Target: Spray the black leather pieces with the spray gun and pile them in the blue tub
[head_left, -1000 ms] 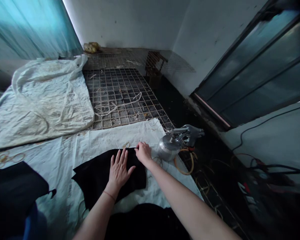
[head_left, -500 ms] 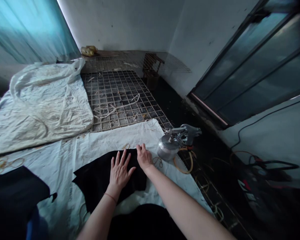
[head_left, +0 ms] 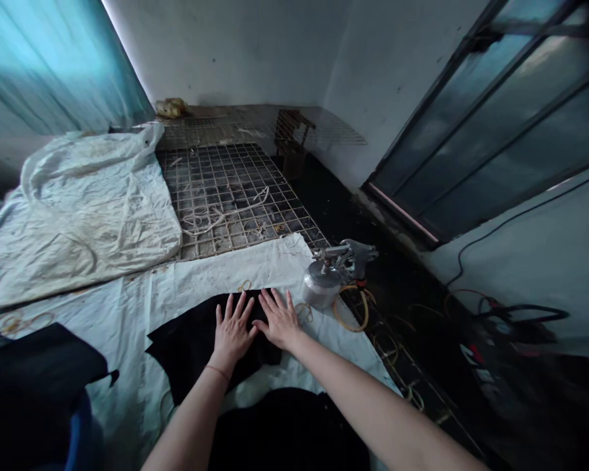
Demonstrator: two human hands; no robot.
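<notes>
Fingers (head_left: 239, 306) spread open on black cloth (head_left: 186, 343)
I have the left hand (head_left: 232, 335) and right hand (head_left: 281, 324) side by side; the cloth lies on a white sheet (head_left: 255, 261) near a spray gun (head_left: 322, 285).

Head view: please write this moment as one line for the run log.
left hand: palm down on black cloth | right hand: palm down on same cloth | spray gun: on white sheet, right of cloth

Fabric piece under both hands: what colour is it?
Black; the fabric piece shows best in the head view.
</notes>
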